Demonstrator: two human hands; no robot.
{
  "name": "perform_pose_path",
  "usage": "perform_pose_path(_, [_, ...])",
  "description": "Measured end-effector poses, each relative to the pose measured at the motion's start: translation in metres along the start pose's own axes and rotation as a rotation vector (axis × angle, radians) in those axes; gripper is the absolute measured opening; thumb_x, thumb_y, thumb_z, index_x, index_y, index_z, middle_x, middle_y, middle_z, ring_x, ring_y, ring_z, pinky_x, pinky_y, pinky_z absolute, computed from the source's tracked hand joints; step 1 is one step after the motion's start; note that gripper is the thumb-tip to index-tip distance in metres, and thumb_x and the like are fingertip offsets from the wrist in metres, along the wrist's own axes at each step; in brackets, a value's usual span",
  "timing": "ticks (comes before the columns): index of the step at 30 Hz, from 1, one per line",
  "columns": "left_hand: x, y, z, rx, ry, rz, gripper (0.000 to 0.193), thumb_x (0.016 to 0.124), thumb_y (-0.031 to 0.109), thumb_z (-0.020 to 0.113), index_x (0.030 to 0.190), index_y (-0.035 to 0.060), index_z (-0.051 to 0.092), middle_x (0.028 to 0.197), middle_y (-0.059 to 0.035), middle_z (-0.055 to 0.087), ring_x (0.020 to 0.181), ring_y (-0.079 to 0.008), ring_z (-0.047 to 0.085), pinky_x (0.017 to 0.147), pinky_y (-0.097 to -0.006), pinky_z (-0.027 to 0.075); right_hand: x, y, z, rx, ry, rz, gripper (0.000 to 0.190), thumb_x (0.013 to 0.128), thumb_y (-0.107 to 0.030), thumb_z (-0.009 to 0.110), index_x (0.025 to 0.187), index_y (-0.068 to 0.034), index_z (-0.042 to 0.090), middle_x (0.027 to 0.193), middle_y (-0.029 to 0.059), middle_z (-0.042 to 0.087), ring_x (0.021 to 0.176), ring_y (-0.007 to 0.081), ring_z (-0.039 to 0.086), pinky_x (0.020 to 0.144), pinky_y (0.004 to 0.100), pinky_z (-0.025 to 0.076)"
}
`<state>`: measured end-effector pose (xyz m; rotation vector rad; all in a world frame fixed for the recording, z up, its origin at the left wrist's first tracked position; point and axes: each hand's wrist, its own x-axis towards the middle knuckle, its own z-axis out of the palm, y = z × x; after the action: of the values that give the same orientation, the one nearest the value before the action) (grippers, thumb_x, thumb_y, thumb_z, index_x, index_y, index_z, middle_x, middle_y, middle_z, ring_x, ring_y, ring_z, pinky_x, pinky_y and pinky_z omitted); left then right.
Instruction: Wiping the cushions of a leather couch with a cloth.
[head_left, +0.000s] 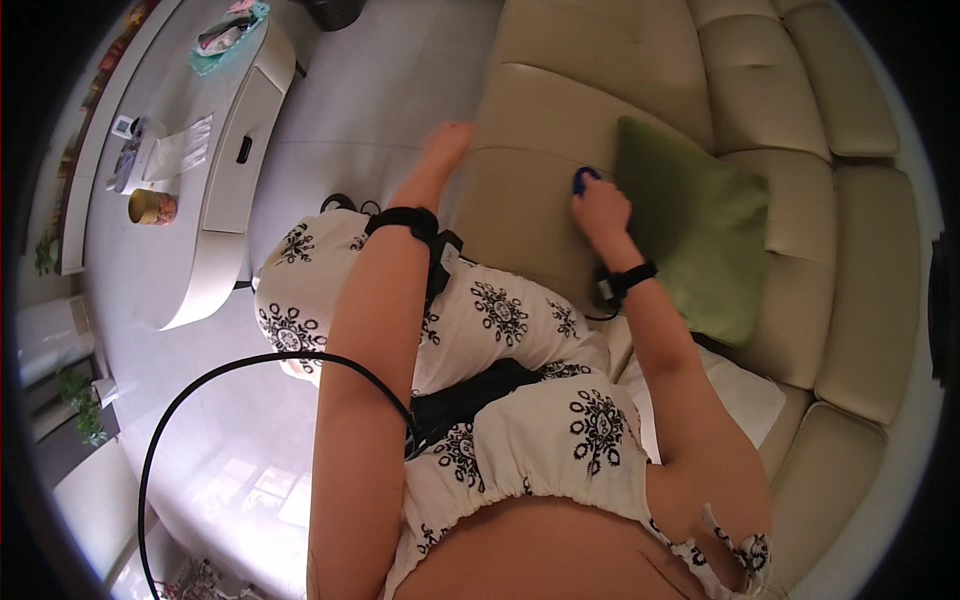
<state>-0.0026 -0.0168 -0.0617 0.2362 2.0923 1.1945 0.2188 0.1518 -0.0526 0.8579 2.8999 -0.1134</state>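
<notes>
My right hand (606, 214) is closed around a small dark blue object (583, 181) over the beige leather sofa seat (525, 202). The hand covers most of that object, so its kind is unclear. Just right of the hand, a green cushion (697, 240) lies against the sofa back. Out to the left, my left hand (448, 142) is at the front edge of the seat. It looks blurred, and its fingers are too unclear to read. Each wrist wears a black strap with a small device, the left one (405, 219) and the right one (630, 281).
A white table (195, 247) with a drawer stands at left, bearing a jar (152, 207), a pack of tissues (180, 150) and a teal-edged dish (225, 37). A black cable (217, 369) loops beside my left arm. A white cushion (742, 390) lies beneath my right arm.
</notes>
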Motion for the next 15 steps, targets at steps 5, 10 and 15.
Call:
perform_pose_path(5, [0.006, -0.005, 0.000, 0.040, -0.046, -0.037, 0.054, 0.089, 0.041, 0.051, 0.126, 0.0018, 0.054, 0.118, -0.0142, 0.059, 0.101, -0.0282, 0.056, 0.082, -0.0433, 0.047, -0.070, -0.074, 0.014, 0.098, -0.273, -0.495, 0.034, 0.081, -0.018, 0.058, 0.114, -0.019, 0.066, 0.088, 0.0183, 0.068, 0.085, 0.0360, 0.067, 0.072, 0.0500, 0.053])
perform_pose_path(10, [0.003, -0.008, -0.002, 0.088, 0.018, 0.037, 0.053, 0.089, 0.040, 0.052, 0.125, 0.0024, 0.055, 0.116, -0.0136, 0.060, 0.099, -0.0275, 0.056, 0.081, -0.0424, 0.047, -0.012, -0.027, 0.002, 0.207, -0.013, -0.189, 0.038, 0.079, -0.022, 0.059, 0.116, -0.017, 0.066, 0.094, 0.0161, 0.069, 0.087, 0.0361, 0.067, 0.075, 0.0480, 0.054])
perform_pose_path(15, [-0.020, 0.018, 0.000, -0.107, 0.140, 0.016, 0.053, 0.084, 0.036, 0.052, 0.114, -0.0068, 0.061, 0.116, -0.0283, 0.061, 0.112, -0.0418, 0.057, 0.092, -0.0440, 0.045, 0.006, -0.016, 0.000, -0.033, -0.107, 0.043, 0.039, 0.080, -0.024, 0.060, 0.118, -0.021, 0.066, 0.093, 0.0155, 0.070, 0.084, 0.0346, 0.068, 0.074, 0.0461, 0.055])
